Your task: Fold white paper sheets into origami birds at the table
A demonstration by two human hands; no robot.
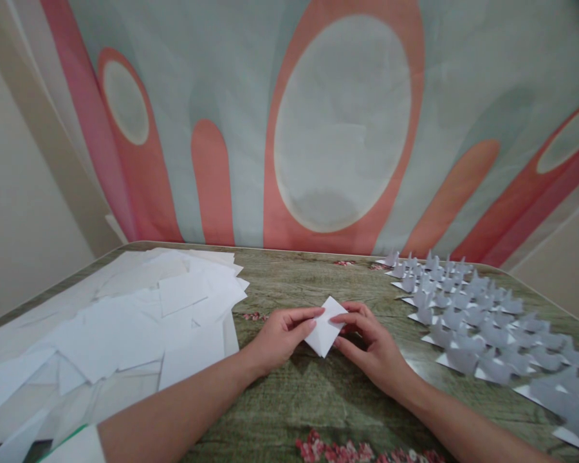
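A small white piece of folded paper (326,329), diamond-shaped with crease lines, is held up just above the table between both hands. My left hand (282,334) pinches its left corner, thumb and index finger lying on the near face. On the other side, my right hand (371,344) grips the right edge, the index fingertip over the front and the thumb by the lower right edge. Some of the right fingers are behind the paper, partly hidden.
Loose white paper sheets (120,328) spread in overlapping piles on the left. Rows of several folded paper figures (482,315) stand on the right. The wood-patterned table (280,411) has printed flowers, and a patterned curtain (246,96) hangs behind its far edge.
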